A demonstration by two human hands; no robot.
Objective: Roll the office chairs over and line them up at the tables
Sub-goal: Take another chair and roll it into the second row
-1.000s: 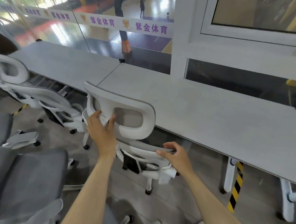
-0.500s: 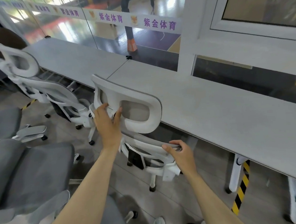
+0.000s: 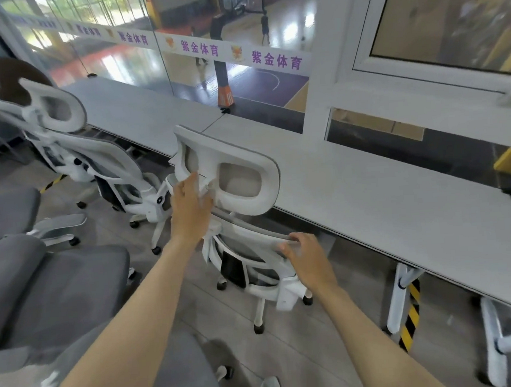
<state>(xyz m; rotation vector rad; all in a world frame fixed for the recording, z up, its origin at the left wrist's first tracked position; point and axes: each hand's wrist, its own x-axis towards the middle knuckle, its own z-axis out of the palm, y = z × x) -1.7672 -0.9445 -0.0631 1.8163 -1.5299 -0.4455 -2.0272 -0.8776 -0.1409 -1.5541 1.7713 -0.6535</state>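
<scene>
A white-framed office chair [image 3: 266, 174] with a grey mesh back stands tucked against the long grey table [image 3: 385, 202], its headrest level with the table edge. My left hand [image 3: 189, 210] is just behind the headrest's left side, fingers straight and spread, fingertips at the headrest bracket without gripping it. My right hand [image 3: 308, 257] is curled over the top rim of the chair's backrest. A second white chair [image 3: 61, 116] stands to the left at the same table.
Several grey upholstered chairs [image 3: 58, 285] crowd the floor at the left and in front of me. White table legs with a yellow-black striped marking [image 3: 407, 306] stand at the right. Glass panels and a window frame rise behind the table.
My left hand has let go of the headrest's neck and its fingers have spread. The view has drawn back and up slightly; the chair stays at the table edge.
</scene>
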